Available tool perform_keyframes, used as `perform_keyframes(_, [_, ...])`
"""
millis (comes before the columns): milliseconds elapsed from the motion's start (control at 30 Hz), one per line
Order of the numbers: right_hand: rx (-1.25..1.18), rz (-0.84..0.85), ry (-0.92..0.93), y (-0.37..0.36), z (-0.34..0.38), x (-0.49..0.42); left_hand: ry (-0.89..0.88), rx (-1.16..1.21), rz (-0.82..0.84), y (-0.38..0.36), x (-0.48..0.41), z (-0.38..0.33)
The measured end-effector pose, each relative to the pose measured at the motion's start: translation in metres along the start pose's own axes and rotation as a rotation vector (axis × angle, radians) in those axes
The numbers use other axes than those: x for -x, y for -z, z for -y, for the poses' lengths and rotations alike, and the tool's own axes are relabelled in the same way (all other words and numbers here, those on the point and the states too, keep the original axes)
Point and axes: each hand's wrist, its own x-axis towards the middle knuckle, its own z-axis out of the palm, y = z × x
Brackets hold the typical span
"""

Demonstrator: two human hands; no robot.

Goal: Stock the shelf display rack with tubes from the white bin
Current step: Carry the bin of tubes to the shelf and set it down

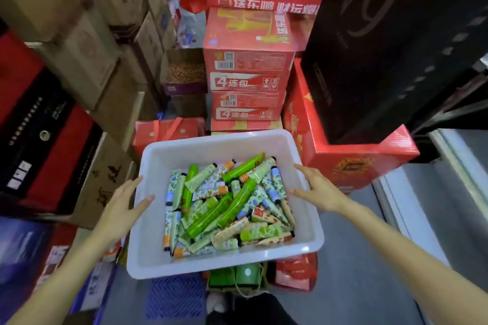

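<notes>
A white rectangular plastic bin (224,268), heaped with green and patterned tubes (224,206), is set among stacked red cartons (248,68) and brown cardboard boxes (79,47) above a grey floor (356,258). The left hand (124,206) and the right hand (319,190) are held straight-fingered at its side rims, with nothing gripped.
</notes>
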Motion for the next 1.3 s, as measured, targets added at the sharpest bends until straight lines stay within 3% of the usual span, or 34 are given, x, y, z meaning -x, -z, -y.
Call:
perform_keyframes(133, [0.011, -0.073, -0.034, 0.005, 0.001, -0.01, 0.111, 0.203, -0.042, -0.006, 0.008, -0.004])
perform_keyframes(300, [-0.028, -0.011, -0.098, -0.001, -0.011, -0.024, 0.226, 0.393, -0.107, -0.014, 0.008, -0.009])
perform_keyframes(733, [-0.1, -0.011, -0.095, -0.006, -0.028, -0.036, 0.39, 0.483, 0.028, -0.006, -0.007, -0.009])
perform_keyframes(1067, [-0.145, -0.025, -0.085, -0.035, -0.037, 0.03, 0.171, 0.255, 0.318, 0.001, 0.015, 0.026])
perform_keyframes(1300, [-0.356, -0.166, -0.252, -0.096, -0.029, 0.125, 0.001, 0.229, 0.448, 0.013, 0.026, 0.035])
